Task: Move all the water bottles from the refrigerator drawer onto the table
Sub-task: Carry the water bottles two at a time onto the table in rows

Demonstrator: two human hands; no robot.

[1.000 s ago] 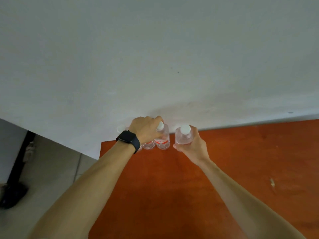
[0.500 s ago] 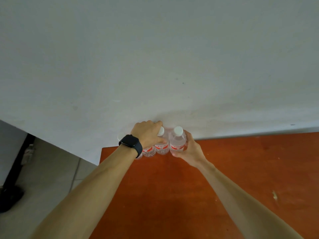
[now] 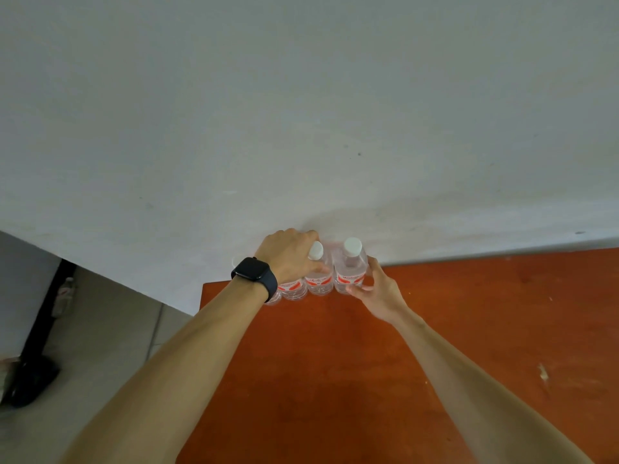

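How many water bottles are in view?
4: rightmost bottle in the right hand, second bottle beside it, third bottle under the left hand, fourth bottle behind the watch. Others may be hidden.

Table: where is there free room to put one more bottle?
Free: the strip along the wall right of the end bottle, and the wide near part of the table. Crowded: the far left corner, where the row of bottles stands under the left hand; the right hand grips the end bottle.
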